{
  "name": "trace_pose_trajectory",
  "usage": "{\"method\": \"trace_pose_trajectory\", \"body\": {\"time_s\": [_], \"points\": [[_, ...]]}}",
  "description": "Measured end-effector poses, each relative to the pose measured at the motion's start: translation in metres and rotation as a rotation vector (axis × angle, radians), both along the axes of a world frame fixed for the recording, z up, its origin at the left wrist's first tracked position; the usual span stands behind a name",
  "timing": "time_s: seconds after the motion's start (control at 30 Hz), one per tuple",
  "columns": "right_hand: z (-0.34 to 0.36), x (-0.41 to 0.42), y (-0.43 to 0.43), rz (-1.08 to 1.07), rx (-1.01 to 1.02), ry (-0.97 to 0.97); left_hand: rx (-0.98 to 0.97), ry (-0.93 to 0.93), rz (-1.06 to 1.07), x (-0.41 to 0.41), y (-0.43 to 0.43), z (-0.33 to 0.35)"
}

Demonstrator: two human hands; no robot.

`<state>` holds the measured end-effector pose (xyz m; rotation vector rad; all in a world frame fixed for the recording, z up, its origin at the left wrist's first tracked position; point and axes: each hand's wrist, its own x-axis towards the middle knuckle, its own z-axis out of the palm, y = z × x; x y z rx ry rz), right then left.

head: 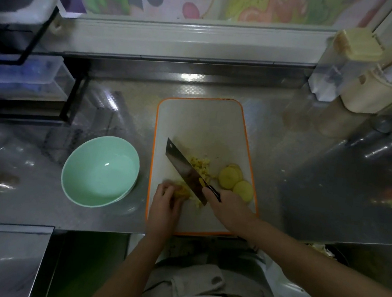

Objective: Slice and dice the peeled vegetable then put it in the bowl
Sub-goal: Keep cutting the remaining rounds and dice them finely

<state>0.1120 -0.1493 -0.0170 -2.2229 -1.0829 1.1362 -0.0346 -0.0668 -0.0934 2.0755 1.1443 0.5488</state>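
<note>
I stood at the steel worktop (297, 175) with the white, orange-rimmed cutting board (200, 124) straight in front of me. My right hand (229, 206) was over the board's near right part, fingers wrapped tight round the dark handle of the knife (185, 169). Its broad blade ran slantwise from my hand toward the board's left edge, tip pointing away from me, and it crossed the middle of the board. My left hand (166, 204) lay on the board's near left corner, fingers curled down onto a yellow piece of vegetable (182, 192) that sat just beside the near end of the blade. The piece was blurred, so I could not tell its exact shape. On the far side of the blade, about the middle of the board, lay a small heap of diced bits (201, 167). A few round slices (230, 176) overlapped one another along the board's right edge, just beyond my right hand. The pale green bowl (94, 160) stood on the worktop just left of the board, near its lower half, and I saw no vegetable in it. A black rack with clear boxes (26, 73) stood well left of the board, and a cream container (374, 93) stood far off past its right corner.
</note>
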Motion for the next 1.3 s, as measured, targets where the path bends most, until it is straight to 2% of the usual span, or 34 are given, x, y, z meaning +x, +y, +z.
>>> {"method": "trace_pose_trajectory", "body": {"time_s": [0.5, 0.63, 0.67, 0.83, 0.9, 1.03, 1.13, 1.3], "points": [[0.023, -0.001, 0.006, 0.089, -0.171, -0.022, -0.076, -0.003, 0.077, 0.010, 0.004, 0.009], [0.024, 0.000, 0.008, 0.210, -0.240, -0.145, -0.087, -0.004, 0.096, 0.011, 0.004, 0.009], [0.024, 0.000, 0.009, 0.182, -0.234, -0.175, -0.087, -0.006, 0.097, 0.011, 0.004, 0.010], [0.028, 0.006, 0.016, 0.532, -0.269, -0.437, -0.077, -0.018, 0.093, 0.011, 0.005, 0.011], [0.034, 0.006, 0.019, 0.570, -0.295, -0.490, -0.065, -0.013, 0.095, 0.012, 0.005, 0.012], [0.042, 0.005, 0.025, 0.624, -0.318, -0.496, -0.070, -0.015, 0.088, 0.012, 0.006, 0.014], [0.041, 0.004, 0.026, 0.579, -0.312, -0.452, -0.075, -0.013, 0.089, 0.012, 0.006, 0.013], [0.026, -0.002, 0.024, 0.683, -0.266, -0.547, -0.063, -0.004, 0.101, 0.012, 0.006, 0.010]]}}
